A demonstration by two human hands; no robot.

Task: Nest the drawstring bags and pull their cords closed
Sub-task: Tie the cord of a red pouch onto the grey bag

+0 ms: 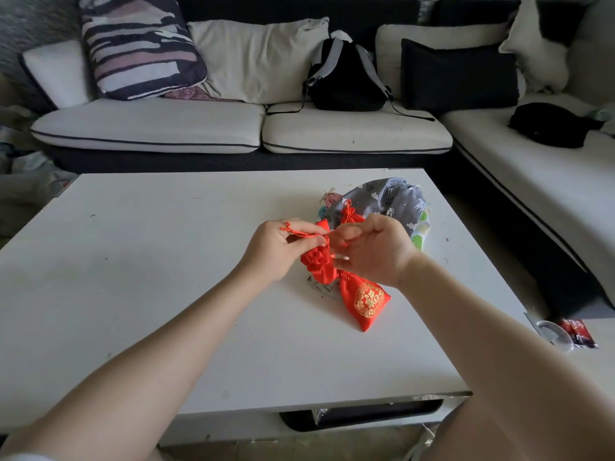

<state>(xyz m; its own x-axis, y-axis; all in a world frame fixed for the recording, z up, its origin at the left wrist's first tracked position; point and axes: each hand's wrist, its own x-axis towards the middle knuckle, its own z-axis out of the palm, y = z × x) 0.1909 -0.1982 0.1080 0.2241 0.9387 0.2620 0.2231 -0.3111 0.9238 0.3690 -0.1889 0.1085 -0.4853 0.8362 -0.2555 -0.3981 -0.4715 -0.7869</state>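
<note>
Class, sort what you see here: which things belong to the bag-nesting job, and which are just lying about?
Job: left hand, right hand, red cord, red bag, gold-printed red bag, grey patterned bag.
Lying about: backpack, striped cushion, black pouch.

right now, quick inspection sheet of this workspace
surface: white table, scuffed.
job's things: red bag bunched between both hands; red gold-print bag flat beside it; grey patterned bag behind.
clutter: tape roll and dark packet on the right.
hands: left hand pinches red cord; right hand pinches at the bag's mouth.
cables: nothing seen.
surroundings: sofa with cushions, black backpack.
</note>
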